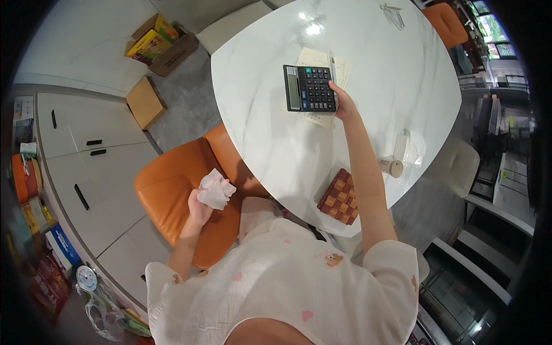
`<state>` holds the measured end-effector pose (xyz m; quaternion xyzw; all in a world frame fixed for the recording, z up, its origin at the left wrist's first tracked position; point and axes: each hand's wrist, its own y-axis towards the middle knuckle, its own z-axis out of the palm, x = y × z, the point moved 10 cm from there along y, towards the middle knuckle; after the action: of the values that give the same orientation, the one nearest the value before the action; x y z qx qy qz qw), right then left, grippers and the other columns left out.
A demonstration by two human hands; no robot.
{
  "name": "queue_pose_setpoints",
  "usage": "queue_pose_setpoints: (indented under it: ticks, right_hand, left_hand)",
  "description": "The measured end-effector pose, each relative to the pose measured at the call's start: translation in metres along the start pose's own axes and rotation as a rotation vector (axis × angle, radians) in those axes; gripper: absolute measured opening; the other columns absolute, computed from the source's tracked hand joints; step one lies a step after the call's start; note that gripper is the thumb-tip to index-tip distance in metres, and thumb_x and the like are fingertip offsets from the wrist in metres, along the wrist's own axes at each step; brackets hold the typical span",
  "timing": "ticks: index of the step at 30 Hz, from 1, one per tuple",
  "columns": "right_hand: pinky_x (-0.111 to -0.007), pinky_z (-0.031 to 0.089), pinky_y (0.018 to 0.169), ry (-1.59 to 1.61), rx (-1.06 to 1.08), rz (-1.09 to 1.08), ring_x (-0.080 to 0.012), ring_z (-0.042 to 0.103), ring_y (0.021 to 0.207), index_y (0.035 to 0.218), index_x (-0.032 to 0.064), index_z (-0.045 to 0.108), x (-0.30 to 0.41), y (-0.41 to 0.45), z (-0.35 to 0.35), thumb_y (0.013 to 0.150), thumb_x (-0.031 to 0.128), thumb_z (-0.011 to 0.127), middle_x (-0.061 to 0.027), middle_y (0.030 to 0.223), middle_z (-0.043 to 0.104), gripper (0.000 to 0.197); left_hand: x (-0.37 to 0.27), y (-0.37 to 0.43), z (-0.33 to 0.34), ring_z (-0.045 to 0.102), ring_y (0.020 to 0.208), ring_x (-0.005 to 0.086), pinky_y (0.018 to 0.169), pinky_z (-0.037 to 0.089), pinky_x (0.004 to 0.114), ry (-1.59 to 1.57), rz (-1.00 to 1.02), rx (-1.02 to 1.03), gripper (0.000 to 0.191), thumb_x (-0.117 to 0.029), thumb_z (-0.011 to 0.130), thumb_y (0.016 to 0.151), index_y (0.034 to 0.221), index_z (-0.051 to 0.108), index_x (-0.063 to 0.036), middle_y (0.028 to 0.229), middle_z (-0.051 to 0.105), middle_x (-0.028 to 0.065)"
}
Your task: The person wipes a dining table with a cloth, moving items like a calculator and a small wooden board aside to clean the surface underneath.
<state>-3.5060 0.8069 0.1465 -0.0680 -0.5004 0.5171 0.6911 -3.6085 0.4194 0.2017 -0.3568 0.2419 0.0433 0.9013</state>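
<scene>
My left hand (201,208) is closed around a crumpled white tissue (216,189), held above the seat of an orange chair (166,177). My right hand (345,102) grips the lower edge of a black desktop calculator (310,89), its thumb on the keypad side. Whether the calculator is lifted or rests on the papers cannot be told. Sheets of paper with handwriting (315,56) lie under it on the white marble-look table (267,129). A pen (332,64) lies on the sheets, beside the calculator. Near my right forearm is a checkered wooden box or block (338,198), partly hidden by the arm.
A beige-lidded container (393,168) and a white pack in clear plastic (409,148) stand at the table's right side. A metal stand (393,16) lies at the far edge. Cardboard boxes (172,56) sit on the floor by a cabinet (95,125) at left.
</scene>
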Motion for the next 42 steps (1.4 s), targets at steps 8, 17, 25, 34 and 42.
queue_pose_setpoints:
  ticks: [8,17,25,34,42]
  right_hand:
    - [-0.031,0.044,0.074,-0.044,-0.046,0.002,-0.0192,0.053,0.086,0.107,-0.0002,0.041,0.013,0.030,0.004,0.080,0.027,0.042,-0.0103,0.098,0.052,0.038]
    - [-0.029,0.044,0.072,-0.113,-0.075,-0.023,-0.0175,0.053,0.084,0.105,-0.0020,0.043,0.035,0.050,-0.011,0.079,0.023,0.045,-0.0095,0.096,0.052,0.036]
    - [-0.027,0.040,0.072,-0.736,-0.197,-0.361,-0.0173,0.050,0.086,0.105,-0.0058,0.043,0.092,0.043,0.000,0.075,0.022,0.051,-0.0113,0.093,0.053,0.042]
    - [-0.028,0.039,0.061,-1.064,-0.592,-0.677,-0.0160,0.051,0.068,0.087,-0.0064,0.052,0.173,0.004,-0.024,0.071,0.024,0.052,-0.0123,0.072,0.056,0.035]
    - [-0.025,0.041,0.064,-0.919,-0.251,-0.431,-0.0135,0.052,0.072,0.095,-0.0032,0.049,0.195,-0.031,0.031,0.073,0.018,0.052,-0.0120,0.080,0.055,0.031]
  left_hand:
    - [-0.007,-0.012,-0.012,0.044,0.095,0.0256,0.074,0.040,0.036,-0.012,0.089,-0.064,0.052,-0.032,0.033,0.067,0.111,0.035,-0.0042,0.109,0.043,0.0132]
    - [0.016,-0.033,-0.028,0.043,0.099,0.0282,0.078,0.037,0.037,-0.190,0.100,-0.166,0.053,-0.027,0.032,0.067,0.114,0.032,-0.0008,0.113,0.040,0.0167]
    - [0.021,-0.033,-0.028,0.041,0.101,0.0255,0.079,0.037,0.037,-0.140,0.106,-0.162,0.052,-0.030,0.032,0.069,0.113,0.033,-0.0037,0.113,0.040,0.0124]
    - [0.022,-0.026,-0.021,0.044,0.094,0.0264,0.070,0.042,0.038,-0.071,0.081,-0.115,0.051,-0.030,0.031,0.068,0.112,0.034,-0.0040,0.111,0.041,0.0121]
    - [0.025,-0.027,-0.023,0.043,0.097,0.0262,0.076,0.038,0.037,-0.163,0.089,-0.167,0.051,-0.029,0.031,0.068,0.112,0.034,-0.0033,0.110,0.042,0.0124]
